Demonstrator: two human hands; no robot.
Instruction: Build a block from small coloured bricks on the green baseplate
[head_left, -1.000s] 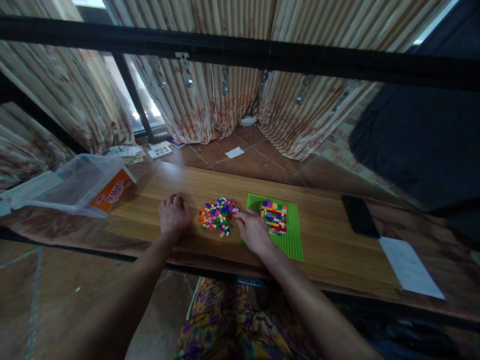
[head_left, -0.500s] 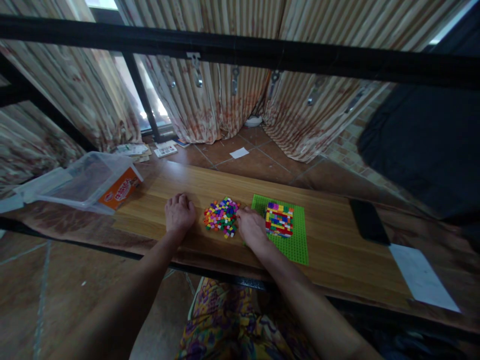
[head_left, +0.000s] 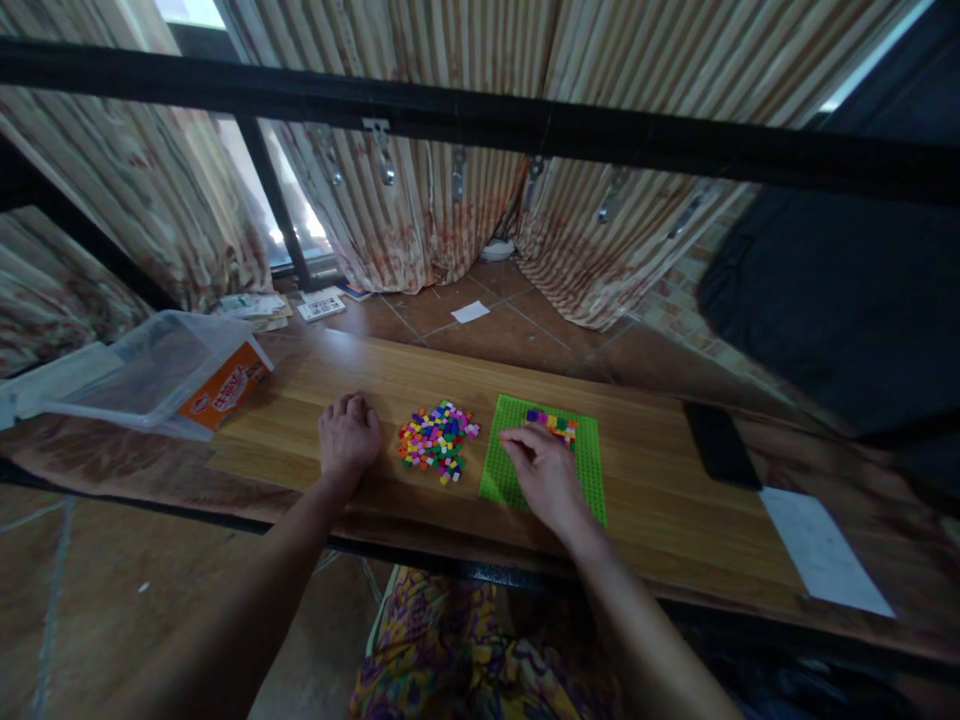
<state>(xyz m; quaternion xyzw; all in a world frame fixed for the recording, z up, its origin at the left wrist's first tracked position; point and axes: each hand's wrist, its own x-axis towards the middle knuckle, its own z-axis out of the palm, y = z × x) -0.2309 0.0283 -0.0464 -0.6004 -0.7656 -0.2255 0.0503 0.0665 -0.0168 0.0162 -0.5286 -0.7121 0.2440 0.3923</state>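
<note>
- Across the far side, from ten o'clock round to one with the brick pile as the dial's centre, hang striped curtains [head_left: 450, 50], crossed by a dark bar [head_left: 480, 105].
- A wooden tabletop [head_left: 660, 460] stretches from nine o'clock to between three and four.
- Beyond its edge, between two and three o'clock, is a dark cloth-like mass [head_left: 840, 300].
- A see-through plastic box [head_left: 169, 360] with an orange label [head_left: 225, 388] lies toward half past nine, well apart from the left hand.
- The green baseplate [head_left: 592, 470] lies flat at three o'clock, just beside the pile.
- A white sheet [head_left: 825, 550] lies between three and four o'clock.
- The right hand [head_left: 546, 475] is over the baseplate, just past three o'clock, fingers curled, thumb and forefinger drawn together; at this size I cannot tell whether they pinch a brick.
- The left hand [head_left: 349, 435] rests palm down at nine o'clock, fingers half curled, nothing visible in its hold.
- The brick pile [head_left: 435, 440], many-coloured and loose, sits between left hand and baseplate.
- A black phone [head_left: 720, 445] lies at three o'clock, near the sheet.
- The joined bricks [head_left: 551, 420] stand on the baseplate at three o'clock, partly hidden by the right hand.
</note>
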